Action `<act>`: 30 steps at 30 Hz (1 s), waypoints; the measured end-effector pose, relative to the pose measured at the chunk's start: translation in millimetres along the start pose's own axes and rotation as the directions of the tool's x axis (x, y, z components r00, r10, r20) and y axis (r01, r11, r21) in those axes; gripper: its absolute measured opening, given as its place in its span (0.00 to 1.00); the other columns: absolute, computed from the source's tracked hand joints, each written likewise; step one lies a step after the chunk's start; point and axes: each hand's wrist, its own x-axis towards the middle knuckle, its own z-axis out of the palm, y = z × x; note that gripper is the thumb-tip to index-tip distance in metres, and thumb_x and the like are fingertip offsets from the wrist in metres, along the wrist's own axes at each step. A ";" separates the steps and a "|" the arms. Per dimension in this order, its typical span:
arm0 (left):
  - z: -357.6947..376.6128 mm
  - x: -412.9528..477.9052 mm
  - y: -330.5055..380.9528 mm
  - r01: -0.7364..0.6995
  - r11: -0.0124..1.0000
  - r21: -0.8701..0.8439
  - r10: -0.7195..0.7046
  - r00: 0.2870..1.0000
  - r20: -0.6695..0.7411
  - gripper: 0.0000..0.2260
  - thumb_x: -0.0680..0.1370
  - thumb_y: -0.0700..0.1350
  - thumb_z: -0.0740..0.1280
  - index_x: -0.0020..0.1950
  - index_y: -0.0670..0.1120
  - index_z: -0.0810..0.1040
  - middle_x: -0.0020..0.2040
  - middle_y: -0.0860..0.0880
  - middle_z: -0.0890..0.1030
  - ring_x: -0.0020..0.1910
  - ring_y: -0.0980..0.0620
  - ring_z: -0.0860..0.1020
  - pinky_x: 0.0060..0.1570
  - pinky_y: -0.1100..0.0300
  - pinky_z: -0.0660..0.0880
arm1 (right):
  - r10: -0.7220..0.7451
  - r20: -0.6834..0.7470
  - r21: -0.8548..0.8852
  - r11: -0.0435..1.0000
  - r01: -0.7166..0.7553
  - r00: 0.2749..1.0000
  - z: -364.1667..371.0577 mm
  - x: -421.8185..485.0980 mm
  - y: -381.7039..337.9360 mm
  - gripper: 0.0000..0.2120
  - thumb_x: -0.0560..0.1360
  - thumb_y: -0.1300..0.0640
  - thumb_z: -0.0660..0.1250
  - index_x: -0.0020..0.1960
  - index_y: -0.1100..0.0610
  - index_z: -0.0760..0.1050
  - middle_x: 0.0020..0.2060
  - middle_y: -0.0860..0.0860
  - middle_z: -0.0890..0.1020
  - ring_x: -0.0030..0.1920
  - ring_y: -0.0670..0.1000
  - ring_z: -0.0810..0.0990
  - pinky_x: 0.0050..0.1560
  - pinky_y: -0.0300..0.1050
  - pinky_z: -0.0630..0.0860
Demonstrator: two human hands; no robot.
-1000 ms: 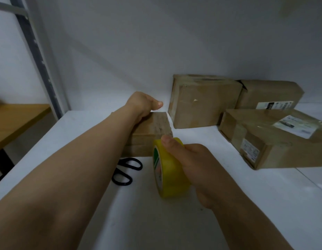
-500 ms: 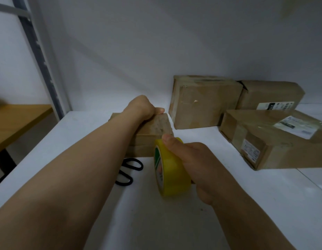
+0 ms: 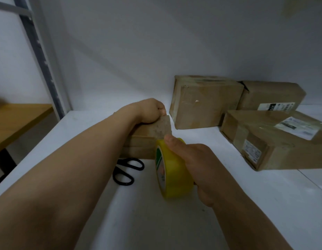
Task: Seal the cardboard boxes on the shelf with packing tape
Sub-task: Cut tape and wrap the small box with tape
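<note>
A white shelf (image 3: 228, 204) is seen, backed by a pale wall. Toward its left middle a small cardboard box (image 3: 138, 143) is laid flat. Just in front of that box, black-handled scissors (image 3: 128, 170) are laid on the surface, partly hidden by a forearm. To the right, at the back, a cardboard box (image 3: 203, 103) is stood on edge against the wall, and a labelled box (image 3: 270, 94) is set touching its right side. Nearer, a larger labelled box (image 3: 265, 139) is laid at an angle. A yellow tape roll (image 3: 172, 175) is held on edge low over the shelf; contact cannot be told.
</note>
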 end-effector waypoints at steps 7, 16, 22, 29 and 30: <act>-1.8 -3.5 4.1 -0.052 0.998 -0.045 0.043 0.982 -0.186 0.11 0.84 0.45 0.62 0.61 0.45 0.83 0.58 0.49 0.82 0.57 0.50 0.78 0.55 0.58 0.72 | 0.006 0.010 -0.006 1.000 -0.006 1.000 -2.0 1.2 2.9 0.22 0.74 0.36 0.65 0.38 0.54 0.83 0.31 0.47 0.86 0.30 0.42 0.84 0.29 0.33 0.74; -4.3 -11.3 -1.2 -0.071 0.994 0.085 0.056 0.985 0.160 0.20 0.86 0.54 0.56 0.79 0.57 0.65 0.79 0.54 0.65 0.78 0.52 0.62 0.77 0.54 0.56 | -0.024 0.023 0.009 1.000 0.024 0.999 0.5 -0.1 2.0 0.22 0.72 0.34 0.63 0.40 0.53 0.81 0.28 0.44 0.84 0.28 0.39 0.82 0.24 0.29 0.72; -2.2 -14.9 -4.3 -0.034 0.998 -0.060 0.031 0.998 -0.048 0.27 0.85 0.54 0.57 0.83 0.53 0.52 0.78 0.45 0.66 0.76 0.47 0.66 0.74 0.53 0.61 | -0.050 0.013 -0.078 0.996 0.051 0.999 1.1 -0.1 6.1 0.20 0.76 0.36 0.63 0.42 0.52 0.81 0.32 0.45 0.86 0.32 0.40 0.83 0.35 0.35 0.73; -22.9 -71.0 -2.1 -0.168 0.980 -0.108 0.183 0.973 0.141 0.34 0.81 0.38 0.64 0.82 0.59 0.55 0.75 0.57 0.66 0.73 0.56 0.67 0.65 0.67 0.66 | -0.077 0.050 -0.037 0.996 0.079 0.996 -0.5 -1.1 11.3 0.21 0.69 0.36 0.66 0.41 0.54 0.82 0.33 0.48 0.86 0.33 0.44 0.84 0.34 0.36 0.77; -22.3 -78.2 -1.5 -0.171 0.979 -0.111 0.190 0.963 0.193 0.36 0.80 0.39 0.66 0.82 0.59 0.53 0.74 0.57 0.67 0.70 0.57 0.69 0.63 0.67 0.69 | -0.082 0.046 -0.025 0.996 0.083 0.996 -0.5 -0.7 12.1 0.21 0.69 0.36 0.67 0.40 0.54 0.82 0.33 0.48 0.86 0.33 0.44 0.84 0.33 0.36 0.78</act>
